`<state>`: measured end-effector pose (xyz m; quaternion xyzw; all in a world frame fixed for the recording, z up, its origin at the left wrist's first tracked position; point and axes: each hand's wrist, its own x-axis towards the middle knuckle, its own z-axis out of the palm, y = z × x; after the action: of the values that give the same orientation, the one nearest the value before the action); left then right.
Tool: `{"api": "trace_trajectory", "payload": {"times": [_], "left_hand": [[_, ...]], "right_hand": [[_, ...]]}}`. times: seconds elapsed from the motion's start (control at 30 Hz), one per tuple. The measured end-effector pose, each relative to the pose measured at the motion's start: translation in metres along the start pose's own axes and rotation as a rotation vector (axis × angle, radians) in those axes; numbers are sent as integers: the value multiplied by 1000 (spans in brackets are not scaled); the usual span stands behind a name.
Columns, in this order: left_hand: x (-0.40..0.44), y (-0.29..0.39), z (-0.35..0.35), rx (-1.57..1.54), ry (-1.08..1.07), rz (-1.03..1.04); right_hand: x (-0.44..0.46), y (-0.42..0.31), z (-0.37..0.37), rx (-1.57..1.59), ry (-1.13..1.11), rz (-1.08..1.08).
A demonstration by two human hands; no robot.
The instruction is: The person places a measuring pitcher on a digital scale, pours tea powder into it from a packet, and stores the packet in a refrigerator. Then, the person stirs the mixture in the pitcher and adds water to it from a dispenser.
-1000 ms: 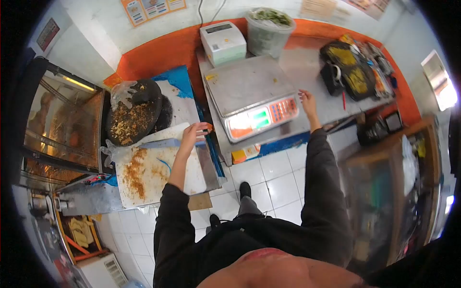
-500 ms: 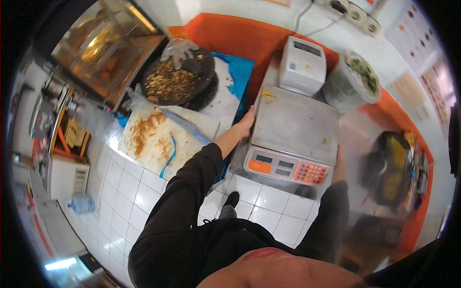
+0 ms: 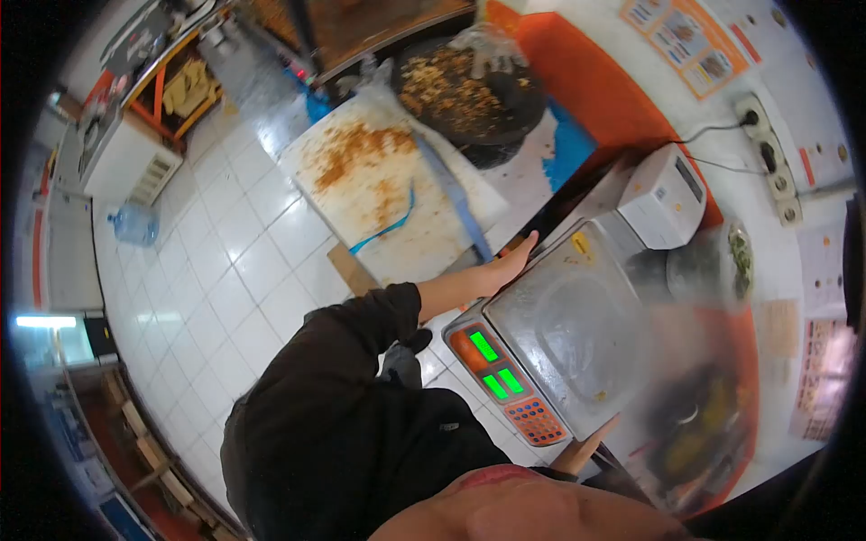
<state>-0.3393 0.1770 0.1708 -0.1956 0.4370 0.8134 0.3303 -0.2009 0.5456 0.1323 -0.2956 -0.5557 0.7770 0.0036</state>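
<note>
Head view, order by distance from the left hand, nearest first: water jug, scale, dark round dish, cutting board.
1. Scale: right beside the left hand.
2. Cutting board: just up and left in the picture.
3. Dark round dish: above the board.
4. Water jug: far left, on the floor.

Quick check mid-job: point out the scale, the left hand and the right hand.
Scale (image 3: 561, 335): head view, on its metal pan.
Left hand (image 3: 508, 270): head view, on the middle of the hand.
Right hand (image 3: 586, 449): head view, on its visible part.
</note>
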Motion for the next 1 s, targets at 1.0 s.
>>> {"api": "trace_trajectory", "payload": {"times": [1.0], "left_hand": [[-540, -98, -638, -498, 1050, 237]], "right_hand": [[-248, 535, 539, -337, -762, 509]]}}
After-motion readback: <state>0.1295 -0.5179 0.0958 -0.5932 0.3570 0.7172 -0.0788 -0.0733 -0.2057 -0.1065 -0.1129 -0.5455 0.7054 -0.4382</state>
